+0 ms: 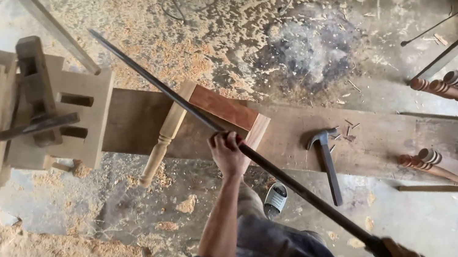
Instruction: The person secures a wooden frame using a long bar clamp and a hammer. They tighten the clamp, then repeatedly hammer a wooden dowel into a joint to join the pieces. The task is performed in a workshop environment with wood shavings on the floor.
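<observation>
a long dark bar (287, 180) is clamped in both the left hand (226, 150) and right hand (400, 255), levered over the turned leg piece (203, 120) at the workbench (380, 140) edge; steady downward pressure seems called for.

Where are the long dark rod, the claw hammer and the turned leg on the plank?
long dark rod (174, 97), head view, mid-shaft above the left hand (227, 153).
claw hammer (330, 168), head view, on its handle.
turned leg (164, 138), head view, on its pale lathe-turned part.
</observation>
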